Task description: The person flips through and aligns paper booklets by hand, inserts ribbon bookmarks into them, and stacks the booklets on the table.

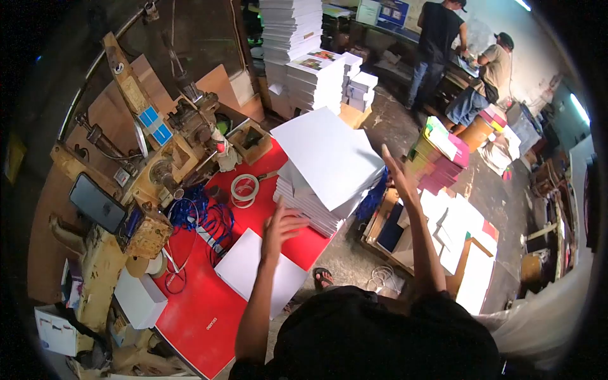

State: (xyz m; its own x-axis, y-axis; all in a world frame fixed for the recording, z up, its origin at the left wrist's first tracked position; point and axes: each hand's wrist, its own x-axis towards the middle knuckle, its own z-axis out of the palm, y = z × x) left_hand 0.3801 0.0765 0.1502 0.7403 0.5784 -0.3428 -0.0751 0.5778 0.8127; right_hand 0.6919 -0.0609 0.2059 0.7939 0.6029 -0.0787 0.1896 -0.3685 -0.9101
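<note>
A tall pile of white paper stacks [326,152] stands on the red table [206,310], its top sheets turned askew over the layers beneath. At the pile's near left side is my left hand [282,227], fingers spread and apparently holding nothing. My right hand [399,172] is raised at the pile's right side, fingers stretched out; whether it touches the paper I cannot tell. Just below my left hand, a lower white paper block [256,269] lies flat on the red surface, partly behind my forearm.
A machine with metal fittings [196,126], a phone [97,202], tape rolls [244,190] and blue cord [196,212] line the left. Tall paper stacks [291,31] stand behind. At right are loose white sheets [453,221] and pink-edged stacks [437,155]. Two people [437,41] work at the back.
</note>
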